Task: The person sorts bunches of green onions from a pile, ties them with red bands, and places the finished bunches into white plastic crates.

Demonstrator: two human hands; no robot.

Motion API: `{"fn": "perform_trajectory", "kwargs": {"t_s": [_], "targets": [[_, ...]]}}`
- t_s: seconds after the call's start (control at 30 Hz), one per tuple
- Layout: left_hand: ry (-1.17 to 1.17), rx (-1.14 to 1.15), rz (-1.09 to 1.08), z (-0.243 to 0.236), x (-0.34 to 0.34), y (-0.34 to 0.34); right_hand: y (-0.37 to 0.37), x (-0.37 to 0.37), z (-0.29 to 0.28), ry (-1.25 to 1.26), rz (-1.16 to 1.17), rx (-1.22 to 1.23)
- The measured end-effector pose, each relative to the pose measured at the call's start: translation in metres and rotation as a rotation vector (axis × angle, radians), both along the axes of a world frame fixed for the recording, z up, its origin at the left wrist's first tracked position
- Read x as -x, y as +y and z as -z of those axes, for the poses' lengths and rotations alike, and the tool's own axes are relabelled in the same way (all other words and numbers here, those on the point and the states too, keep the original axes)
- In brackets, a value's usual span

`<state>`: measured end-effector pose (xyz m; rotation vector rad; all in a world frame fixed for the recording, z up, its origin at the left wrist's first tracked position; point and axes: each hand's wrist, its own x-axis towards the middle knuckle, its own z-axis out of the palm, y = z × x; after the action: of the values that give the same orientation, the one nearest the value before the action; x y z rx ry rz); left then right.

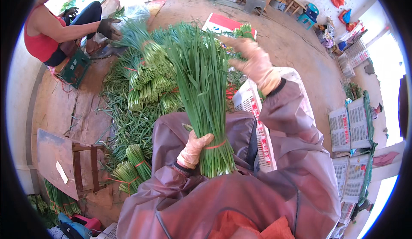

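Observation:
A large bunch of garlic chives (204,93) stands upright against my lap, its pale cut stems down and its long green leaves up. A red band (215,145) rings it near the stem end. My left hand (194,150), in a pale thin glove, is wrapped round the stems beside that band. Off to the upper right of the leaves, my gloved right hand (253,63) is raised with its fingers spread and nothing visible in it. It looks slightly blurred. Beyond the bunch lies a pile of banded chive bunches (150,82) with stems facing me.
Loose chives (133,129) cover the floor at left. A white plastic crate (268,146) stands close by my right side. Another person (45,31) in a red top sits on a green crate (74,69), a dark-gloved hand (109,28) near the pile. A wooden stool (58,161) is at lower left.

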<state>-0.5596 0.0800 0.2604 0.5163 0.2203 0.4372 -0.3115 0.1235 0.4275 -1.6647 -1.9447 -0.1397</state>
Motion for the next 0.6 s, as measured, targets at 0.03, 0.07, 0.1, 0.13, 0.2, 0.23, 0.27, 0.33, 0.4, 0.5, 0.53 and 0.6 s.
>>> {"fn": "perform_trajectory", "kwargs": {"t_s": [0.03, 0.07, 0.1, 0.13, 0.2, 0.23, 0.27, 0.33, 0.4, 0.5, 0.53, 0.6], "targets": [[0.027, -0.015, -0.004, 0.005, -0.003, 0.001, 0.001, 0.015, -0.006, -0.086, -0.102, 0.089], [0.027, -0.013, -0.001, 0.004, -0.003, 0.0, 0.003, 0.033, -0.011, -0.168, -0.203, 0.173], [0.022, 0.005, 0.004, 0.002, -0.003, -0.001, -0.001, 0.046, -0.003, -0.256, -0.195, 0.25], [0.018, 0.023, 0.006, 0.001, -0.002, -0.002, -0.003, 0.055, 0.008, -0.343, -0.19, 0.328], [0.031, 0.008, 0.013, 0.005, -0.002, -0.003, -0.001, 0.06, 0.032, -0.482, -0.079, 0.403], [0.039, -0.003, 0.016, 0.007, -0.002, -0.003, 0.001, 0.055, 0.033, -0.278, -0.064, 0.432], [0.042, -0.006, 0.009, 0.009, -0.003, -0.003, 0.003, 0.051, 0.033, -0.072, -0.054, 0.458], [0.045, 0.009, -0.007, 0.011, -0.004, -0.002, 0.0, 0.046, 0.039, 0.273, -0.087, 0.269], [0.023, 0.041, -0.011, 0.008, -0.006, -0.002, 0.004, 0.031, 0.034, 0.538, -0.073, 0.474], [0.029, -0.008, 0.05, 0.008, -0.007, -0.003, 0.009, 0.016, 0.023, 0.147, -0.284, 0.533], [0.03, -0.01, 0.045, 0.007, -0.009, -0.003, 0.011, 0.015, 0.02, -0.173, -0.23, 0.604], [0.034, -0.028, 0.131, 0.005, -0.012, -0.005, 0.007, 0.015, 0.023, -0.278, -0.305, 0.453]]}}
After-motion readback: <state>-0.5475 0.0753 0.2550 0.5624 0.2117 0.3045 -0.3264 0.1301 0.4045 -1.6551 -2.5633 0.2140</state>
